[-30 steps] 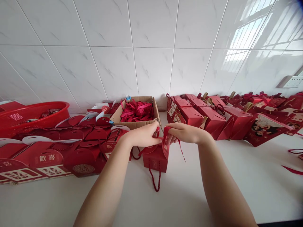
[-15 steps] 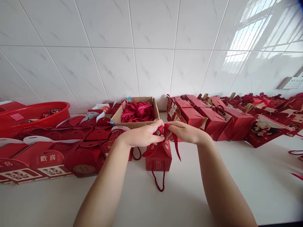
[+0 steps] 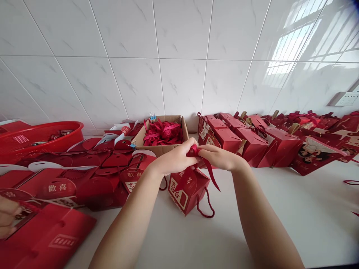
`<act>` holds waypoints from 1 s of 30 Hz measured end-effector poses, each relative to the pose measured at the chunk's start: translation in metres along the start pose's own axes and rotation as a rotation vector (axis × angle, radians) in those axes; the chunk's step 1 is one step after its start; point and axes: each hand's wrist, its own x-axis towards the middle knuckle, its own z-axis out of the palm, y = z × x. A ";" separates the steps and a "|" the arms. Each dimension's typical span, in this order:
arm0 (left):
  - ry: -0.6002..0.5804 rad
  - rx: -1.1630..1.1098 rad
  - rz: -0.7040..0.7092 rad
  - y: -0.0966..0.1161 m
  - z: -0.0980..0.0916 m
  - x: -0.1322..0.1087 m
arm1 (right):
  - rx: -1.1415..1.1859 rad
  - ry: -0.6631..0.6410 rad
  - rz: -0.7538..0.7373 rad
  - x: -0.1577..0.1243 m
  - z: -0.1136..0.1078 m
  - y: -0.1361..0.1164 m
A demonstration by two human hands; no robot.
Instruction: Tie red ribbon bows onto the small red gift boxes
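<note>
A small red gift box (image 3: 188, 191) with a red cord handle stands on the white counter (image 3: 280, 220), turned at an angle. Above its top, my left hand (image 3: 176, 158) and my right hand (image 3: 217, 157) meet. Both pinch a red ribbon (image 3: 209, 170) that runs through the box's top flaps. One ribbon tail hangs down to the right of the box. The fingers of both hands are closed on the ribbon.
A cardboard box (image 3: 162, 132) of red ribbons stands behind. Flat red box blanks (image 3: 84, 175) lie at left with a red basket (image 3: 39, 136). Finished red boxes (image 3: 252, 140) line the wall at right. Another person's hand (image 3: 8, 216) holds a red box at the far left.
The gift box has turned at an angle and now shows its label side. My hands have closed in tighter on the ribbon. Another person's hand with a red box has come in at lower left.
</note>
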 end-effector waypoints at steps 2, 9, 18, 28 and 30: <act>-0.015 0.007 0.006 0.000 0.000 0.000 | 0.002 0.007 0.010 -0.001 0.000 -0.001; 0.092 0.210 0.034 0.004 0.002 -0.003 | -0.186 -0.021 -0.035 -0.007 -0.001 -0.006; 0.157 0.354 0.049 0.001 0.006 -0.004 | -0.275 0.001 -0.021 -0.014 0.000 -0.012; 0.108 0.343 0.126 -0.001 0.004 -0.003 | 0.062 -0.105 0.106 -0.014 -0.003 -0.011; 0.108 0.339 0.128 -0.002 0.004 -0.002 | 0.140 -0.131 0.124 -0.013 -0.005 -0.009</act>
